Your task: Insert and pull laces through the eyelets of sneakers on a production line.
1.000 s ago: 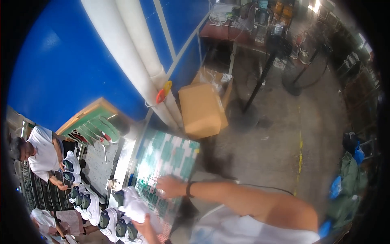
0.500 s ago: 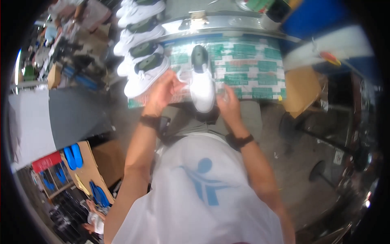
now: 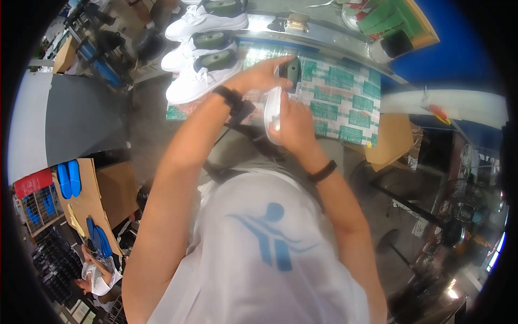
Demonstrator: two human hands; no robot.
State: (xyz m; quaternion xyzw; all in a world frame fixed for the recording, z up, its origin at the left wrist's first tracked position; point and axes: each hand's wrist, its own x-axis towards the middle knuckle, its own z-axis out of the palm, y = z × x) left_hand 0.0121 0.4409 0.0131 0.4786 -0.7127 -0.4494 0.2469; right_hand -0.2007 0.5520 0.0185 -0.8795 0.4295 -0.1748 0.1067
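A white lace-up shoe (image 3: 271, 116) rests at the near edge of a surface covered in green-and-white printed tape, its toe toward me. A dark green shoe last (image 3: 292, 70) fills its opening. My left hand (image 3: 260, 76) reaches across from the left, its index finger and thumb gripping round the collar. Over the front of the upper lies my right hand (image 3: 295, 120), fingers bent and pressed against the shoe around the laces. My hands hide most of the lacing, so any small item under the right fingers cannot be made out.
Several white shoes with dark green lasts (image 3: 208, 75) stand in a row on the left. Beyond the taped surface (image 3: 345, 102) runs a metal rail (image 3: 259, 27). A green container (image 3: 388, 21) is far right, a cardboard box (image 3: 391, 140) nearer right. Blue insoles (image 3: 69, 178) lie lower left.
Both hands were apart on either side of the shoe. My left hand has moved right onto its collar, and my right hand has come over its upper. The view has turned slightly.
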